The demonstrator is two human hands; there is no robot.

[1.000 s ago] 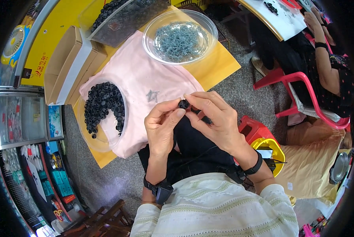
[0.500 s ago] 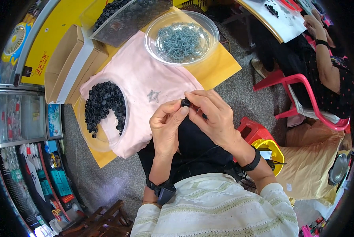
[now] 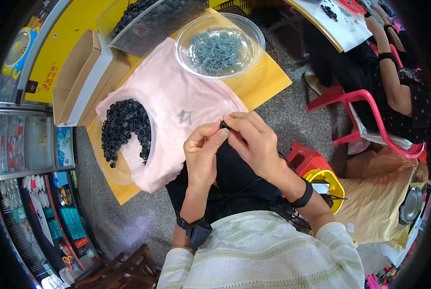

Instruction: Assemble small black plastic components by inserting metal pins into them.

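A small black plastic cap is pinched between the fingertips of my left hand and my right hand, above my lap. Both hands are closed on it, and the fingers cover most of it. Beyond them a pink cloth lies over the yellow board, with a few grey screws loose on it. To the left, a round clear tub holds many similar black caps. Further off stands a clear bowl with a heap of grey screws.
An open cardboard box and a clear bin of black pieces stand at the back left. On the right are a red stool with a yellow container, a pink chair and a seated person.
My right hand has shifted slightly left and its fingers have closed further over the cap. The seated person's arms have moved up and to the left.
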